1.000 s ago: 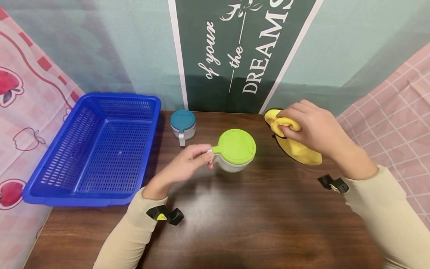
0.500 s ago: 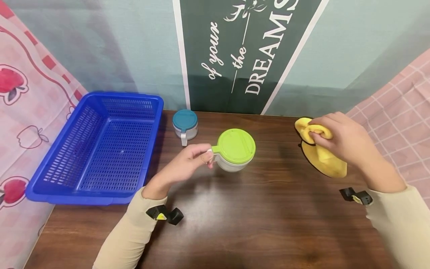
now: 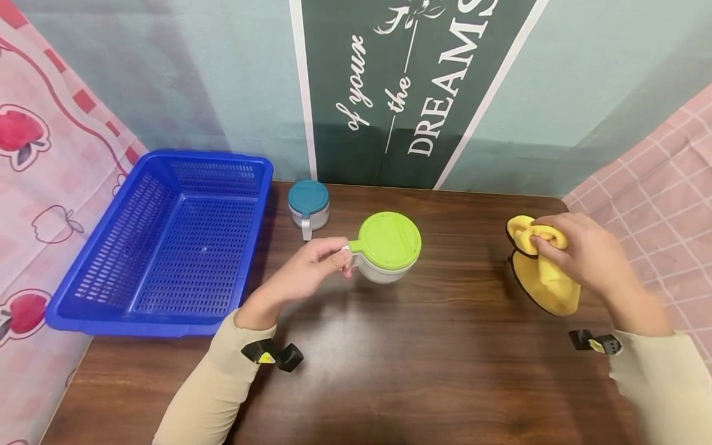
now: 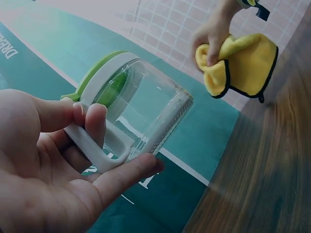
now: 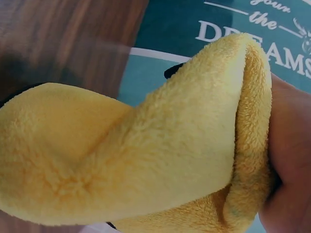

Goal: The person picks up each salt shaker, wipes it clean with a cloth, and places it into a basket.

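Note:
My left hand [image 3: 306, 272] grips the white handle of a clear glass seasoning jar [image 4: 150, 102] with a green lid [image 3: 389, 240]. In the left wrist view the thumb and fingers close round that handle, and the jar hangs above the table. To the right, my right hand [image 3: 589, 256] pinches a bunched yellow cloth [image 3: 545, 281] with black edging. The cloth droops from the fingers and fills most of the right wrist view, hiding much of the hand. Behind the left hand stands a second jar [image 3: 308, 205] with a blue lid, its handle facing me.
A blue plastic basket [image 3: 256, 247] with slotted walls stands on the left of the brown wooden table [image 3: 423, 371]. A teal printed curtain [image 3: 233, 93] hangs at the back. Pink curtains flank both sides.
My right hand has moved right and toward me with the yellow cloth, away from the green-lidded jar. My left hand keeps holding the jar in nearly the same place.

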The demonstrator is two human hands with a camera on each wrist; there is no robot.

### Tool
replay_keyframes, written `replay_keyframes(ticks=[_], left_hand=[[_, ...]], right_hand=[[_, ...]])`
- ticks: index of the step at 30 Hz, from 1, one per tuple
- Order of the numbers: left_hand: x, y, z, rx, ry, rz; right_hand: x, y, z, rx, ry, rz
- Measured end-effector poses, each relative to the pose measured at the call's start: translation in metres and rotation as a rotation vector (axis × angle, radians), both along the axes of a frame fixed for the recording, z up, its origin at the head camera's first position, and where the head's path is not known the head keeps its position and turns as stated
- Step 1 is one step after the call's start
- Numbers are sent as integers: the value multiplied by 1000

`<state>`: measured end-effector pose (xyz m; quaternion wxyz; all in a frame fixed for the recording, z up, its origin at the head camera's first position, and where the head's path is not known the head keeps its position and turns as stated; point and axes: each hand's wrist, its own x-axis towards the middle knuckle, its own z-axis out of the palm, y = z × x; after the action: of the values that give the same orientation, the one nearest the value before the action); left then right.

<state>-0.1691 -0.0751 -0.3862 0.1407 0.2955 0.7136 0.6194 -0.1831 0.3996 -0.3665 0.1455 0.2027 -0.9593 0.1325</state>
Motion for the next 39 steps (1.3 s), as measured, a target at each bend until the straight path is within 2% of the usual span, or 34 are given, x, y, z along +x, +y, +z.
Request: replay_keyframes(ticks=[10,16,22,28,32,39], left_hand=[[0,-1,0,-4,-11,10],[0,-1,-2,24,0,4],[2,-3,-2,43,13,13],[3,-2,-1,47,11,12],[6,-3,2,38,10,25],[12,-7,2,26,0,67]], right_hand=[[6,4,-39,-55,-55,-19],[12,5,-57,-68,-78,-61],[18,9,-75,-57,-143,-151],[26,10,-104,-73,-220,-162],[26,10,-112,-98,-200,-156],[23,8,-113,-85,-206,-130]])
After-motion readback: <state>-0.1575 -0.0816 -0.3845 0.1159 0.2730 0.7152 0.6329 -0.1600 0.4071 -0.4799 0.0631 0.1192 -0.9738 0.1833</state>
